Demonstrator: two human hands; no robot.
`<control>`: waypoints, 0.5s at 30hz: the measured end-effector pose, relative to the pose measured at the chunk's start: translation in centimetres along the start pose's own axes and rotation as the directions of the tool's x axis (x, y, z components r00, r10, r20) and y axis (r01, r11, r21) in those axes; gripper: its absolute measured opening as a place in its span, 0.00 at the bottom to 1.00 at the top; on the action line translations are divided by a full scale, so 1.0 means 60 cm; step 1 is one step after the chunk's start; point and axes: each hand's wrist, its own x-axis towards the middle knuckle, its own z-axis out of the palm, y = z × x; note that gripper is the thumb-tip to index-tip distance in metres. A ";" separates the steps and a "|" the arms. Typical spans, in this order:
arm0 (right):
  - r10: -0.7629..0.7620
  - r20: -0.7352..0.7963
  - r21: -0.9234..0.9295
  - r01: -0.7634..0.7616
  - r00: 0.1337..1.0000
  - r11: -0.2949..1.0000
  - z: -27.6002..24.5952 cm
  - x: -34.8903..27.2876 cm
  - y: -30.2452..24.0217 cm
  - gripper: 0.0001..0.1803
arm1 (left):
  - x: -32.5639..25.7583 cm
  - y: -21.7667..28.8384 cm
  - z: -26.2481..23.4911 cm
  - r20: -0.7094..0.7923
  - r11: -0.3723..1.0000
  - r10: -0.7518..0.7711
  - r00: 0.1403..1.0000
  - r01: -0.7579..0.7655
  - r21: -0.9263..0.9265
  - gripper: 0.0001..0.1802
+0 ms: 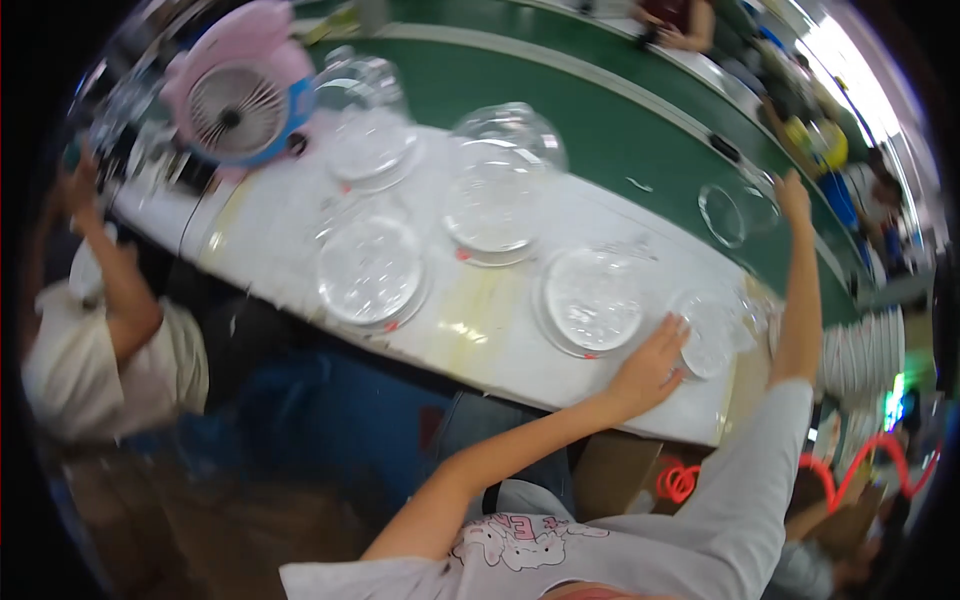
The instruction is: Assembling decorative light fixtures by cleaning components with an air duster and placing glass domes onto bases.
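Note:
My left hand (652, 368) lies at the near left edge of a small clear plastic disc (708, 340) on the white worktable. Its fingers are stretched out and slightly apart, touching the disc's rim. Stretched far to the right, my right hand (795, 198) grips the side of a clear plastic dome (738, 212) over the green belt; its fingertips are partly blurred. Left of my left hand sits a round clear-and-white lidded piece (594, 298) with a small red mark at its edge.
More round clear pieces (370, 270) and a taller clear dome (495, 195) stand on the table (270, 265). A pink fan (235, 105) is at the far left. Behind runs the green belt (600, 130). White discs (865, 350) are stacked right; a red coiled hose (830, 485) hangs nearby. Another person (110, 340) sits left.

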 end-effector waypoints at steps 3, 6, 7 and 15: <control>-0.006 -0.010 0.064 0.006 1.000 0.998 0.005 -0.028 -0.004 0.22 | -0.024 0.051 -0.099 0.056 0.983 0.036 0.998 -0.025 -0.182 0.25; -0.030 -0.162 0.152 0.055 0.986 0.987 -0.034 -0.028 0.008 0.21 | -0.066 0.095 -0.202 -0.067 0.990 0.052 0.996 -0.060 -0.131 0.20; -0.057 -0.202 0.158 0.090 0.978 0.983 -0.051 -0.024 0.014 0.22 | -0.085 0.099 -0.229 -0.092 0.994 -0.016 0.996 0.006 -0.107 0.18; 0.001 -0.479 0.118 0.064 0.878 0.991 -0.338 -0.068 -0.062 0.24 | -0.220 0.095 -0.455 -0.619 0.894 -0.119 0.776 0.355 0.273 0.15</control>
